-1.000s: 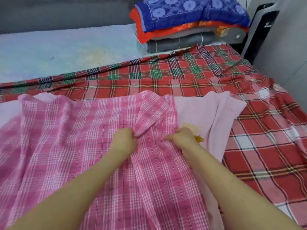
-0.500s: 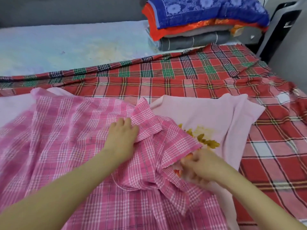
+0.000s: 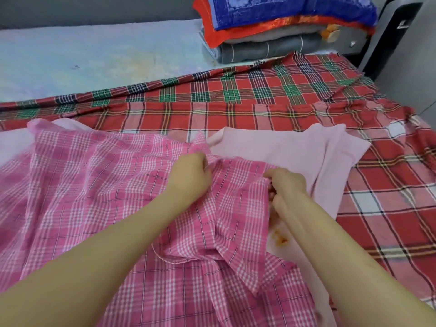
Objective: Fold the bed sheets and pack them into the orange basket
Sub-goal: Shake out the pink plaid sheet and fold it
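Gripping the pink plaid sheet (image 3: 94, 185): left hand (image 3: 191, 175) now pinching a fold, right hand (image 3: 286, 185) higher, clutching its edge.

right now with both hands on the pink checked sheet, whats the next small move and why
Probably draw the hands apart to pull the edge taut. The left hand grips a bunched fold of the pink checked sheet and the right hand pinches its edge close by, with the cloth rumpled between them over the plain pink sheet.
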A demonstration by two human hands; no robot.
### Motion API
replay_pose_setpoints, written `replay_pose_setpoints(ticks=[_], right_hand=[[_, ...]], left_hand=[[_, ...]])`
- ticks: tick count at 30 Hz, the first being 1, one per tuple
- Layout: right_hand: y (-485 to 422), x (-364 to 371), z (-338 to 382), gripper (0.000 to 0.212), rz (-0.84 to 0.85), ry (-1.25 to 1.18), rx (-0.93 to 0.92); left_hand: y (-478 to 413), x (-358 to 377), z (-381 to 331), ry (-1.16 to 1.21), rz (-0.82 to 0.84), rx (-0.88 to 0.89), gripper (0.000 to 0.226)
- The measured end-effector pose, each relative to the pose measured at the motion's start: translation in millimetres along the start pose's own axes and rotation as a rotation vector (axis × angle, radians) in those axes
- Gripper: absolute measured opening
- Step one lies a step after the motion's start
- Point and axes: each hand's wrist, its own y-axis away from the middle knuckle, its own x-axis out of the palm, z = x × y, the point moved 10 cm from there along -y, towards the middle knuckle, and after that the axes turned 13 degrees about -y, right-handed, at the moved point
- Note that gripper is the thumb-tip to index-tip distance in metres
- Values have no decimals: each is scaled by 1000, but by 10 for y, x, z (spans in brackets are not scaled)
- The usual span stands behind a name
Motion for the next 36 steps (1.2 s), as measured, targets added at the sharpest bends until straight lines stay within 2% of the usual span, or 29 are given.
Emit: replay_pose_setpoints(ticks=[2, 6, 8, 12, 15, 18, 21, 27, 31, 36], right_hand=[[154, 126, 242, 19, 77, -39, -132], [722, 365, 851, 16, 253, 67, -554], [1039, 448, 1140, 30, 312, 109, -696], [1645, 574, 1689, 47, 364, 218, -914], [2069, 616, 2039, 37, 366, 266, -1028], [2437, 696, 2357, 20, 391, 295, -1041], [2903, 783, 2612, 20, 462, 312, -1061], [3833, 720, 2968, 21, 558, 271, -1110], [4164, 622, 3054, 22, 552, 351, -1171], [4395, 649, 3001, 25, 683, 427, -1061]], left_hand=[[14, -127, 22, 145, 9, -77, 30], [86, -460, -115, 395, 52, -128, 13], [143, -716, -257, 489, 57, -130, 11], [230, -1548, -485, 427, -132, -70, 34], [277, -2160, -543, 467, -206, -84, 38], [340, -2698, -701, 579, -137, -107, 29], [513, -3216, -944, 640, -35, -87, 20], [891, -4039, -1186, 633, 86, -91, 17], [1087, -4294, -1249, 601, 123, -125, 22], [1340, -4447, -1370, 569, 219, -152, 19]])
